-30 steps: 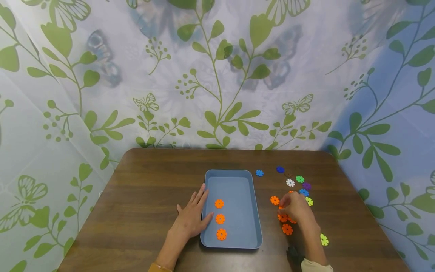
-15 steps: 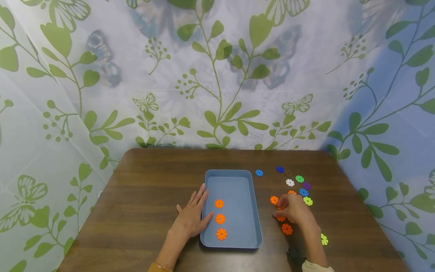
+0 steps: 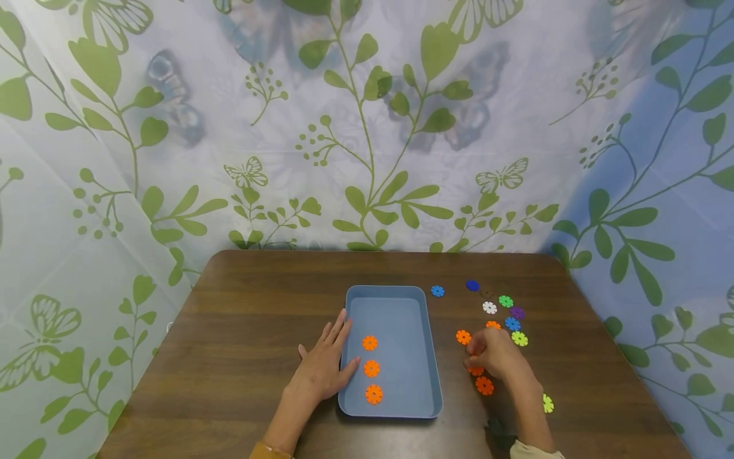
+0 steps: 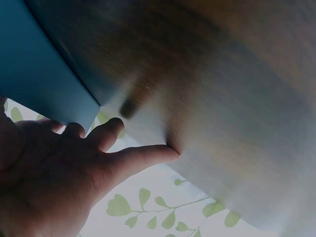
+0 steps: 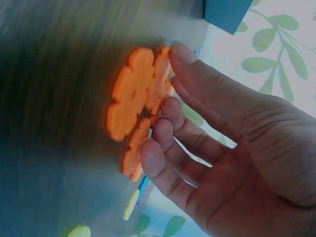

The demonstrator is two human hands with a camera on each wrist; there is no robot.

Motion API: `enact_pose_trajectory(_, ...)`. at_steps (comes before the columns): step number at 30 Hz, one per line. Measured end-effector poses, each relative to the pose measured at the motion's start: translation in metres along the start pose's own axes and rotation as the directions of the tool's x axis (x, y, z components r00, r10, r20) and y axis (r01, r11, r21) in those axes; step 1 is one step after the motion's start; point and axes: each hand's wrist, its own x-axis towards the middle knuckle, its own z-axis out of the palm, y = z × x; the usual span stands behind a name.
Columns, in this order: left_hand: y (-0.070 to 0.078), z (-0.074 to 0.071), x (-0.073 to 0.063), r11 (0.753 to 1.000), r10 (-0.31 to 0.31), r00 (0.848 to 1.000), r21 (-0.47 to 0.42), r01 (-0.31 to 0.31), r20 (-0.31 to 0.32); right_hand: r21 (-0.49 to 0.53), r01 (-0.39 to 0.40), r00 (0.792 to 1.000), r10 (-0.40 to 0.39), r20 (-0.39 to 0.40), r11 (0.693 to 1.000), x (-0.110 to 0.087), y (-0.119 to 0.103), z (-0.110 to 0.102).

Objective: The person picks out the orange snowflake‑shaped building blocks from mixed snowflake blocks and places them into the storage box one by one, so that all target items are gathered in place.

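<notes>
My left hand point(image 3: 322, 371) lies with its fingers spread along the left rim of a grey-blue tray point(image 3: 404, 325). Three orange snowflake discs point(image 3: 371, 368) form a column inside that tray. To the right of it, my right hand point(image 3: 500, 356) is down at a group of orange discs on the table. In the right wrist view, thumb and curled fingers pinch an orange snowflake disc point(image 5: 159, 84) at its edges. A larger-looking orange disc point(image 5: 132, 94) lies beside it, and another disc point(image 5: 135, 154) is partly behind the fingertips.
Beyond the right hand, blue, brown, green, purple and yellow-green discs lie scattered around a white disc point(image 3: 490, 308). A yellow-green disc point(image 3: 547, 403) lies right of the forearm. The wooden table point(image 3: 258, 299) ends at a leaf-patterned curtain point(image 3: 395, 159).
The right thumb and fingers have shifted slightly among the orange discs and drawn closer together. The left hand and the tray have stayed in place.
</notes>
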Motion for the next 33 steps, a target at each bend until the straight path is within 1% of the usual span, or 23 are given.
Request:
enact_pose_trajectory(5,0.0002,0.0002,-0.0001,1.000,0.004,1.000,0.001,-0.004,-0.001,-0.027,0.001,1.000,-0.001,0.004,1.000,-0.0008,0.0041,-0.0024)
enact_pose_trajectory(13,-0.0012,0.0007,0.0000,1.000,0.006,1.000,0.006,-0.006,-0.002,0.001,0.049,0.999,-0.049,-0.008,0.999,-0.0026,0.0056,-0.0002)
enact_pose_trajectory(18,-0.0015,0.0011,0.0005,1.000,0.008,1.000,0.008,-0.008,-0.007,0.004,0.066,0.998,-0.066,-0.011,0.998,-0.0034,0.0041,0.0001)
enact_pose_trajectory(26,-0.0006,0.0003,0.0007,1.000,0.007,1.000,0.012,-0.007,-0.009,-0.003,0.025,0.999,-0.025,0.027,1.000,-0.0013,0.0023,-0.0004)
enact_pose_trajectory(30,-0.0003,0.0001,0.0004,1.000,0.007,1.000,0.016,-0.007,-0.006,0.001,0.020,0.999,-0.020,0.035,1.000,-0.0024,0.0023,-0.0004)
enact_pose_trajectory(33,0.0000,-0.0001,0.0002,1.000,0.007,1.000,0.016,-0.007,-0.004,0.001,0.038,0.999,-0.038,0.030,0.999,-0.0034,0.0025,0.0001)
